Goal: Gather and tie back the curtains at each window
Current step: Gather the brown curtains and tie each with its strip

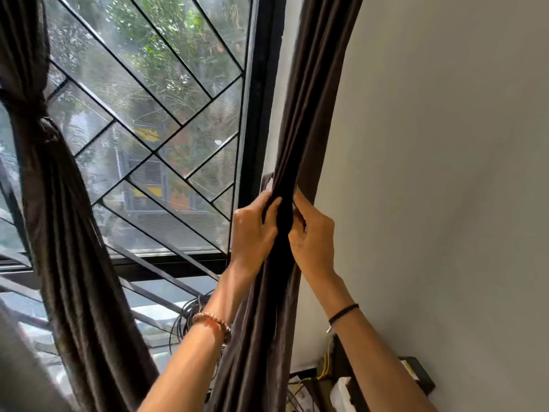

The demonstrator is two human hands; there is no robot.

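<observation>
Head view looks up at a black-framed window (261,114) with thin black diagonal grille bars (166,114) over mesh-screened glass, green trees hazy beyond. Yellow panels (147,133) outside are too blurred to read. A plain pale grey wall (445,144) fills the right side. Low by the wall sit a dark box (416,376) and tangled wires, with a coil of black cable (190,316) near the sill.

A dark brown pleated curtain (312,84) hangs between window frame and wall, bunched into a narrow column. The left hand (252,233), a beaded bracelet (212,321) on its wrist, and the right hand (312,239), a thin black band (344,312) on its wrist, both have fingers curled tight round this bunch from either side, knuckles nearly meeting. At the window's left edge a second dark brown curtain (68,233) hangs gathered and cinched by a tie (26,102).
</observation>
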